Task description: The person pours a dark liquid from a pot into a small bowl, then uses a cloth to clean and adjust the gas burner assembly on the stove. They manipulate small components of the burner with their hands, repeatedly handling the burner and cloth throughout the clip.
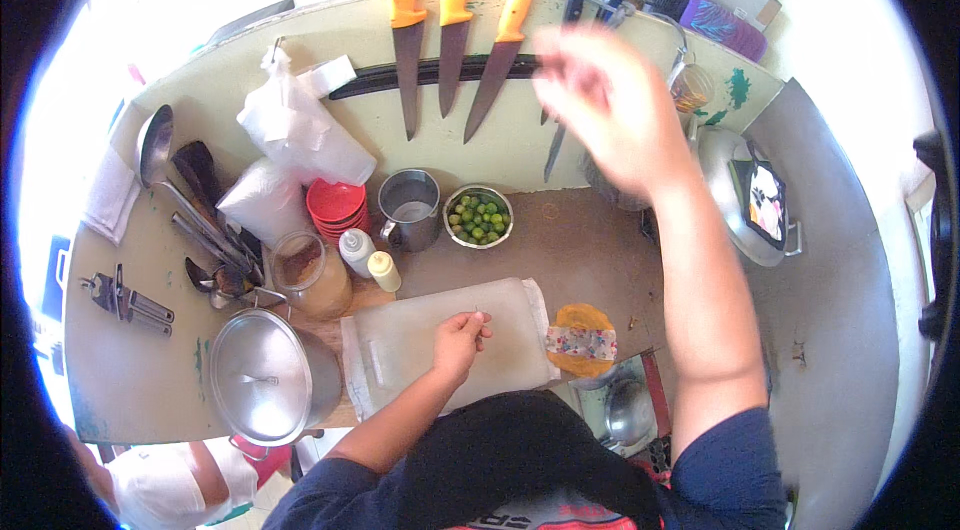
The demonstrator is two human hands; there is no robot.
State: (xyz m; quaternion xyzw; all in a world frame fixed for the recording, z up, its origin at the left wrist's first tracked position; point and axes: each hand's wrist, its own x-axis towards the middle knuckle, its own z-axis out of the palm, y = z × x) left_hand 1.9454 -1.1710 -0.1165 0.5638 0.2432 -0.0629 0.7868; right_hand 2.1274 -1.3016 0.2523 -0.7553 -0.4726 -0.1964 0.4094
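My left hand (pixel 462 342) hovers over the pale cutting board (pixel 425 295), its fingers curled together. A tiny dark tip shows by the thumb; what the fingers hold, if anything, is too small to name. My right hand (pixel 618 108) is raised in front of the back wall, its fingers smeared by motion. Beside it, a yellow-handled knife (pixel 500 60) hangs on the black knife rack (pixel 357 83); two more yellow-handled knives hang further left. A dark-handled knife (pixel 576 2) is partly hidden behind the right hand.
A metal bowl of small green limes (pixel 478 217), a metal pitcher (pixel 409 208), stacked red bowls (pixel 338 205) and two squeeze bottles (pixel 370 262) stand behind the board. A big lidded pot (pixel 270 380) is at left, a lidded wok (pixel 735 200) at right. A yellow potholder (pixel 582 318) lies beside the board.
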